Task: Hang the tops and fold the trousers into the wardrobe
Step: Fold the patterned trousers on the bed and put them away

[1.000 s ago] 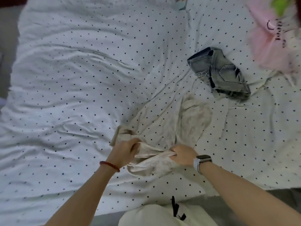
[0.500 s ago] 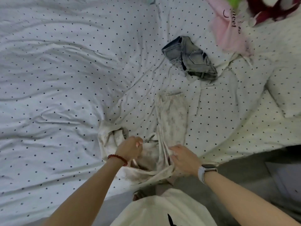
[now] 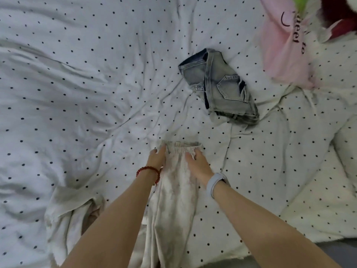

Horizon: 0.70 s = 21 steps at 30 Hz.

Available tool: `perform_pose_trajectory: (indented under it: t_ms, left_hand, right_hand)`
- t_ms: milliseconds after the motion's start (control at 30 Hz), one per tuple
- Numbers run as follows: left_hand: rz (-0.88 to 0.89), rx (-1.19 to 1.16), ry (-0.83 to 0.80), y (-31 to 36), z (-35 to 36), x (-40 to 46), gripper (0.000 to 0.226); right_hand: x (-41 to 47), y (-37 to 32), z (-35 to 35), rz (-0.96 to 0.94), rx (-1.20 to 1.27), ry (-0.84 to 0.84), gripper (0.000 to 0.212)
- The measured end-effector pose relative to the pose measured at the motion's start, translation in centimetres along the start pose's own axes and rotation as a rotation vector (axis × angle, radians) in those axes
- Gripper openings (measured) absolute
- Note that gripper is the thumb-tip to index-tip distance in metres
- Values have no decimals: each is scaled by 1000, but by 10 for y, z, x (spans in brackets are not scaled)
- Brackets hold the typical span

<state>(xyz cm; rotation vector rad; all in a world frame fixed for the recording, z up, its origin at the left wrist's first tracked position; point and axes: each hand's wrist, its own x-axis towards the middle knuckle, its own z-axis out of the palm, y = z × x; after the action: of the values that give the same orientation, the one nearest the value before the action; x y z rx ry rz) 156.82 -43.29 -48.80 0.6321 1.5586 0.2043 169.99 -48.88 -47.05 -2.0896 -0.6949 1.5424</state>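
Pale beige trousers (image 3: pixel 176 202) lie lengthwise on the dotted bed sheet (image 3: pixel 77 93), their elastic waistband away from me. My left hand (image 3: pixel 156 158) rests with straight fingers on the left side of the trousers just below the waistband. My right hand (image 3: pixel 199 166) lies flat on the right side, fingers reaching the waistband. A folded pair of faded blue denim shorts (image 3: pixel 220 86) sits farther up the bed. A second pale garment (image 3: pixel 71 215) is crumpled at the near left.
A pink top with dark lettering (image 3: pixel 284 45) lies at the top right, beside something dark red and white. A dotted pillow or duvet fold (image 3: pixel 345 147) rises at the right edge. The bed's near edge runs along the bottom right.
Both hands have moved from the bunched fabric near the bed edge up to the waistband. The trousers now lie stretched out straight instead of crumpled.
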Motion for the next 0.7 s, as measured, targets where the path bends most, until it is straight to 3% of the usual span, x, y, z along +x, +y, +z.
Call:
perform_pose_trajectory:
  t_ms: [67, 167, 300, 400, 433, 533, 700]
  left_hand:
    - [2, 12, -43, 5, 7, 6, 67]
    - [45, 51, -95, 12, 11, -1, 61]
    - [106, -121, -120, 22, -2, -25, 53]
    - [161, -303, -129, 29, -33, -57, 48]
    - [210, -336, -117, 29, -47, -72, 48]
    - [308, -360, 55, 30, -89, -117, 43]
    - [464, -562, 433, -5, -196, -227, 56]
  right_hand:
    - [6, -4, 2, 26, 53, -83, 72]
    - [8, -9, 5, 81, 304, -145, 97]
    - [4, -28, 7, 17, 399, -205, 79]
    - [-23, -61, 16, -64, 361, -271, 23]
    - [-33, -71, 23, -83, 324, -282, 21]
    - [-71, -103, 44, -205, 132, -271, 25]
    - [-182, -153, 104, -552, -112, -413, 32]
